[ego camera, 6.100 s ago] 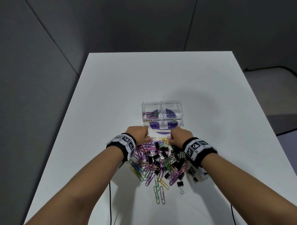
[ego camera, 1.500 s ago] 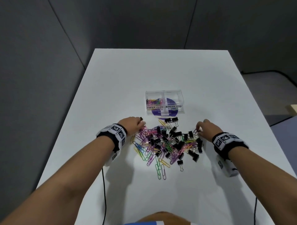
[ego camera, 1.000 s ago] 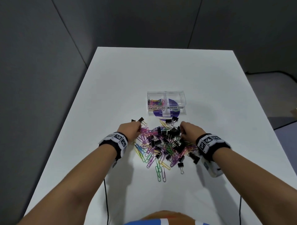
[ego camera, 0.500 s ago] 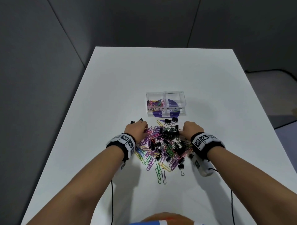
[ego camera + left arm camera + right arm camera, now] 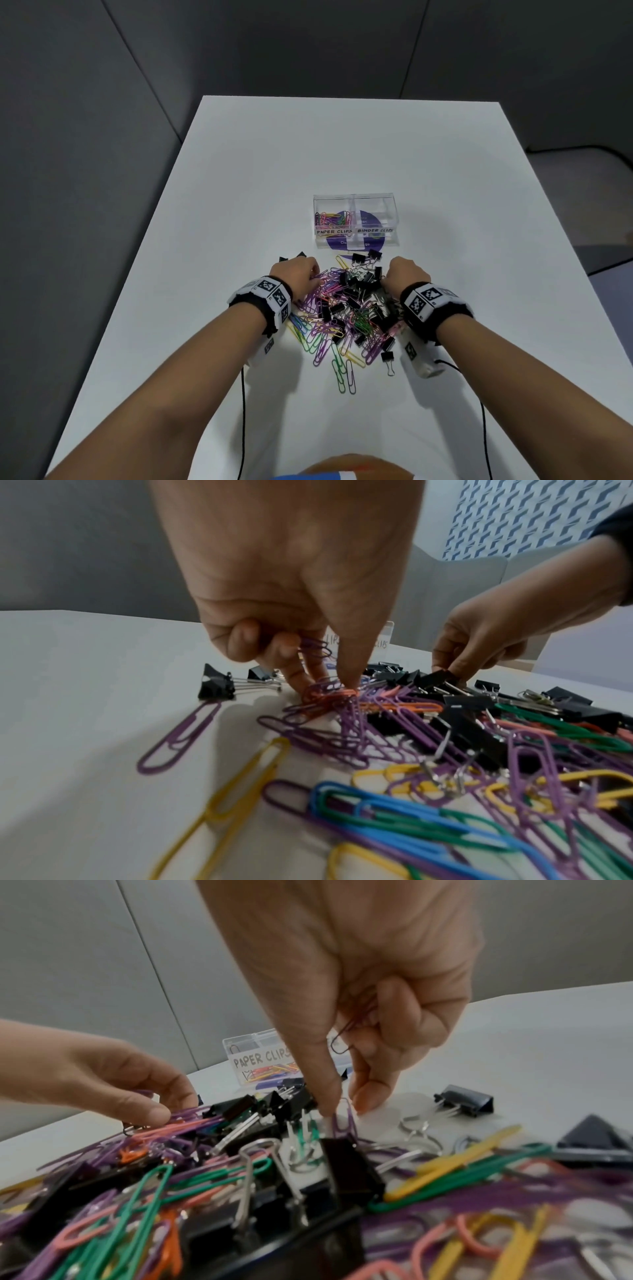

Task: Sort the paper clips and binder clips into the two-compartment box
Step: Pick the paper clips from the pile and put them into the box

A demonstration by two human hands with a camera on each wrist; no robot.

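Observation:
A clear two-compartment box (image 5: 355, 202) stands beyond the pile. Its left half, labelled PAPER CLIPS, holds several coloured paper clips (image 5: 332, 219); through the right half, labelled BINDER CLIPS, I see only a purple sticker. Mixed paper clips and black binder clips form a pile (image 5: 346, 315) between my wrists. My left hand (image 5: 325, 685) keeps purple paper clips (image 5: 315, 647) in its curled fingers and pinches at an orange one on the pile's far left. My right hand (image 5: 344, 1110) holds a dark paper clip (image 5: 344, 1038) in curled fingers, with thumb and forefinger closing on a purple clip (image 5: 342, 1121).
Two black binder clips (image 5: 291, 257) lie apart just beyond my left hand. The white table (image 5: 342, 144) drops off at its left and right edges. Cables run from both wrist cameras towards me.
My right hand came in from the pile's right side to its far right edge and took hold of clips. My left hand stayed at the far left edge, working in the clips.

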